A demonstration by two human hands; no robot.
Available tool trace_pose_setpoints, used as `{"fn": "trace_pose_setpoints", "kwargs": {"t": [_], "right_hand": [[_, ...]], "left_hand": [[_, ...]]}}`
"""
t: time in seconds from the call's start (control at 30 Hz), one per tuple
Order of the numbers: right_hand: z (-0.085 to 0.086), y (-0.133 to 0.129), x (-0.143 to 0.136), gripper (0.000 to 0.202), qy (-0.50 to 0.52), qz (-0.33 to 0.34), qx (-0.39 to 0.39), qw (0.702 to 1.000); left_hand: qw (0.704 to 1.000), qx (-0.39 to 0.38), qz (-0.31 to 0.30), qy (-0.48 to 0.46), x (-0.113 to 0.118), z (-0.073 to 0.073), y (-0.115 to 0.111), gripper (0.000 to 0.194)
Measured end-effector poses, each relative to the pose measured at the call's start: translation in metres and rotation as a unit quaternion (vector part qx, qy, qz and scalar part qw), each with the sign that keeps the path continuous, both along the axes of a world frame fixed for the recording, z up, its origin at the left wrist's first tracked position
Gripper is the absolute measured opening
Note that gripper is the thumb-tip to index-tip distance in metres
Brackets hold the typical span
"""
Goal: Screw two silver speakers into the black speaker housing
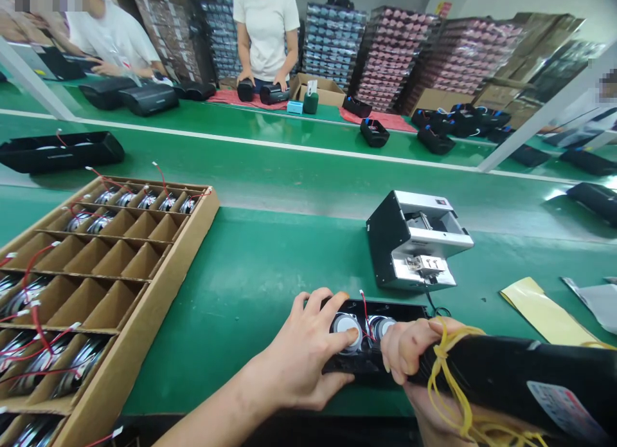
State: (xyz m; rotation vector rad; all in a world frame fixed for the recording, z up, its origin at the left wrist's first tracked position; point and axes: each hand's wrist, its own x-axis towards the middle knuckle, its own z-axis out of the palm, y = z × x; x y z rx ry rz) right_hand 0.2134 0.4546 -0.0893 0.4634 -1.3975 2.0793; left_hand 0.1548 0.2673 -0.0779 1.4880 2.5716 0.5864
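Note:
A long black speaker housing (407, 312) lies at the front edge of the bench, with two round speaker drivers set in it. My left hand (311, 350) grips its left end, one finger pressing on the left driver (348, 334). Beside the right driver (380, 328), my right hand (417, 350) is wrapped round a black electric screwdriver (511, 370). Yellow string is tied about the tool near my fingers, and its tip is hidden behind the hand. A thin red wire (364, 305) with a white plug sticks up between the drivers.
A cardboard tray (193, 241) of drivers with red wires stands at left. Beyond the housing sits a silver and black screw feeder (417, 241). Yellow paper (549, 312) lies at right. Across the green conveyor (289, 170), co-workers handle black housings.

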Motion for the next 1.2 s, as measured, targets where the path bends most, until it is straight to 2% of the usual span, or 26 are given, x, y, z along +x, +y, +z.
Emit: {"fn": "trace_pose_setpoints", "kwargs": {"t": [0.17,0.3,0.47,0.6,0.7,0.8,0.9,1.07,1.2], "right_hand": [[-0.001,-0.002,-0.001,0.031,-0.009,-0.004,-0.008,1.0],[0.0,-0.002,-0.004,0.033,-0.023,0.012,-0.011,1.0],[-0.002,-0.002,-0.004,0.029,-0.01,-0.007,-0.013,1.0],[-0.003,0.001,0.0,0.027,-0.02,0.019,0.004,1.0],[0.009,0.003,-0.001,0.015,-0.059,0.006,-0.015,0.998],[0.028,0.006,-0.008,0.031,-0.127,-0.032,-0.086,0.988],[0.042,0.013,-0.014,0.045,-0.149,-0.044,-0.109,0.982],[0.047,0.028,-0.005,0.048,-0.137,-0.064,-0.114,0.982],[0.049,0.037,0.003,0.04,-0.053,-0.121,-0.144,0.981]], "left_hand": [[1.0,0.005,0.005,-0.003,0.001,-0.001,0.0,0.048],[1.0,0.011,0.005,0.0,0.001,-0.002,0.0,0.048],[1.0,0.013,0.006,-0.005,0.002,-0.002,0.0,0.049],[1.0,0.015,0.011,-0.009,0.003,-0.002,-0.001,0.048],[0.999,0.024,0.021,-0.016,0.003,-0.003,-0.001,0.045],[0.999,0.033,0.027,-0.017,0.003,-0.005,-0.001,0.045],[0.999,0.033,0.027,-0.015,0.003,-0.007,-0.001,0.046],[0.998,0.018,0.04,-0.035,0.005,-0.001,-0.003,0.055],[0.998,0.03,0.052,-0.035,0.009,0.008,0.0,0.055]]}}
